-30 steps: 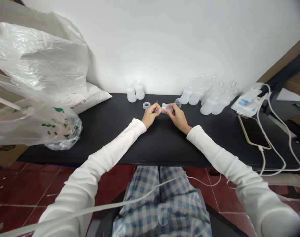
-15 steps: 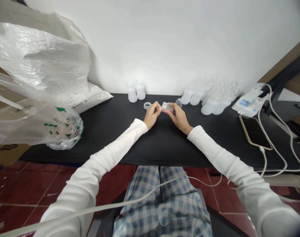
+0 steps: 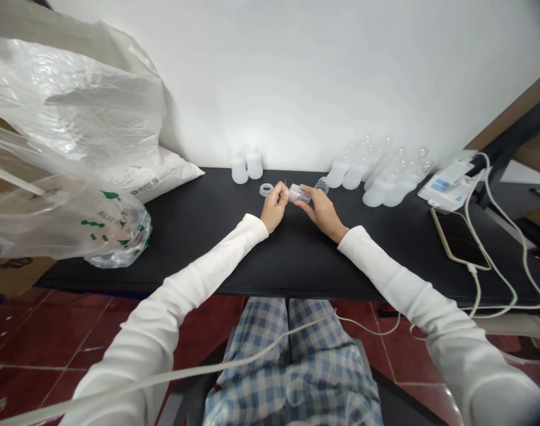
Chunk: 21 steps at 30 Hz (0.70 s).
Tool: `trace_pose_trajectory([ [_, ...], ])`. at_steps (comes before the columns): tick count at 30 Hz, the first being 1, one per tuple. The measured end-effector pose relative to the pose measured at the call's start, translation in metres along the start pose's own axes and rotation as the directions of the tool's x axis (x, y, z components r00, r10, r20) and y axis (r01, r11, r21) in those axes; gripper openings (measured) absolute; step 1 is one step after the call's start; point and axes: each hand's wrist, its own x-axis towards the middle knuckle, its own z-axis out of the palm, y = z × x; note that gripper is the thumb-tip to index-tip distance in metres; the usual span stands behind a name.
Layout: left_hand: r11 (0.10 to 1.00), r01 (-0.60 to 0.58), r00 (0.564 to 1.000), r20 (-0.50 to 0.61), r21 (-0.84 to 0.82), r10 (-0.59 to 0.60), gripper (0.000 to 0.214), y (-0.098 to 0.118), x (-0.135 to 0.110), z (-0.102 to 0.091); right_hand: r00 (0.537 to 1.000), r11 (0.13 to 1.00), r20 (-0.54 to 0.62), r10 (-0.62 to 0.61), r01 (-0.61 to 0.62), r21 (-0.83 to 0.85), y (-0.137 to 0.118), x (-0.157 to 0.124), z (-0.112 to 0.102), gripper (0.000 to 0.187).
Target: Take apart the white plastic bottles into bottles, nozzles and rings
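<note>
In front of me, my right hand (image 3: 320, 208) grips a small clear plastic piece (image 3: 299, 194), shaped like a short cup or cap, between thumb and fingers. My left hand (image 3: 275, 207) is closed in a pinch at the left end of that piece; whatever its fingertips hold is too small to make out. Just left of my fingers lies a clear ring (image 3: 266, 190). Beyond my right hand, a clear dome-like cap (image 3: 322, 184) lies on the black table (image 3: 279, 260).
Two frosted bottles (image 3: 254, 163) stand by the wall. Several capped frosted bottles (image 3: 381, 177) are grouped right. Farther right are a phone (image 3: 460, 238), white cables (image 3: 518, 222) and a white box (image 3: 445, 183). Plastic bags (image 3: 74, 118) crowd the left side.
My hands have drawn slightly closer together, and the clear piece now meets my left fingertips. Things on the table stay where they were.
</note>
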Motion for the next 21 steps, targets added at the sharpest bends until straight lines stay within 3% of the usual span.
trace_pose_trajectory([
  [10,0.996,0.032,0.999,-0.006,-0.079,-0.032,0.054,-0.0030,0.0014,-0.0013,0.998,0.996,0.026,-0.066,0.067,-0.063,-0.0017,0.0003,-0.0022,0.057],
  [14,0.999,0.034,0.999,-0.039,-0.037,-0.035,0.056,-0.0032,-0.0002,-0.0011,0.997,0.997,0.021,-0.075,0.075,-0.028,-0.0002,-0.0002,-0.0018,0.056],
  [18,0.999,0.038,0.999,-0.036,0.022,-0.037,0.056,-0.0028,-0.0003,-0.0016,0.998,0.997,-0.054,0.015,-0.011,0.077,-0.0011,-0.0005,0.0009,0.054],
  [21,0.996,0.000,0.999,0.041,0.089,-0.004,0.049,-0.0014,0.0001,-0.0030,0.984,0.979,-0.101,0.148,-0.131,0.159,-0.0040,0.0003,0.0008,0.056],
])
